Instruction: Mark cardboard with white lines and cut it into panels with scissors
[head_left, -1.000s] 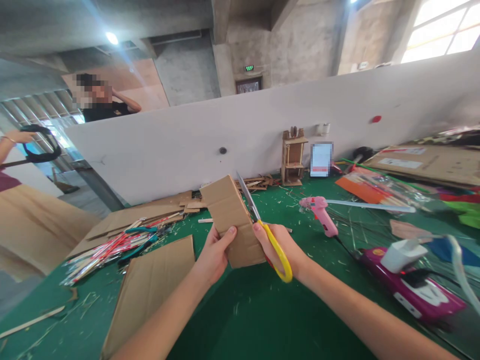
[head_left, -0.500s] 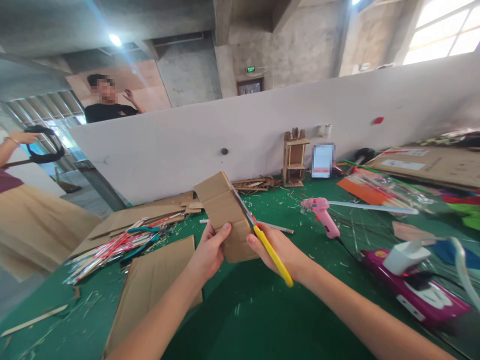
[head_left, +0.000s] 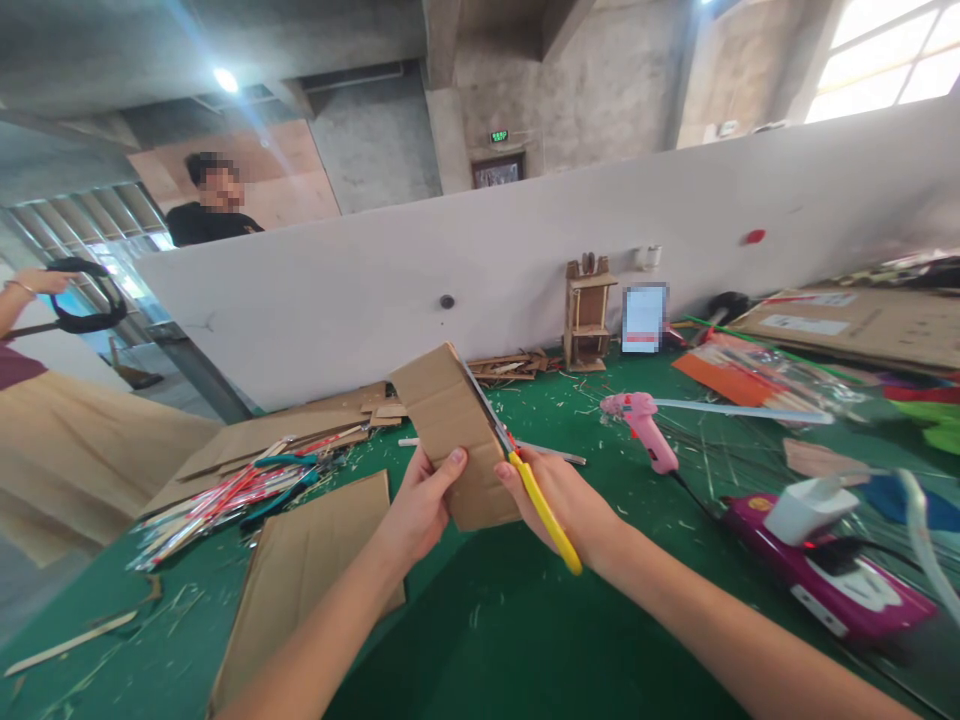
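My left hand is closed on a folded-looking piece of brown cardboard, thumb on its near face. Yellow-handled scissors are in my right hand, whose fingers wrap the handles. The scissor blades lie along the right edge of the cardboard, pointing up and away; whether they are fully closed is hard to make out. A larger flat cardboard sheet rests on the green table beneath my left forearm.
A pink glue gun and a magenta power strip lie to the right. Teal-handled pliers and wrapped sticks are left. A small cardboard tower stands by the white partition. Two people are beyond.
My hands, the cardboard and the scissors hold nearly the same pose. The person behind the partition has lowered a raised hand and turned the head.
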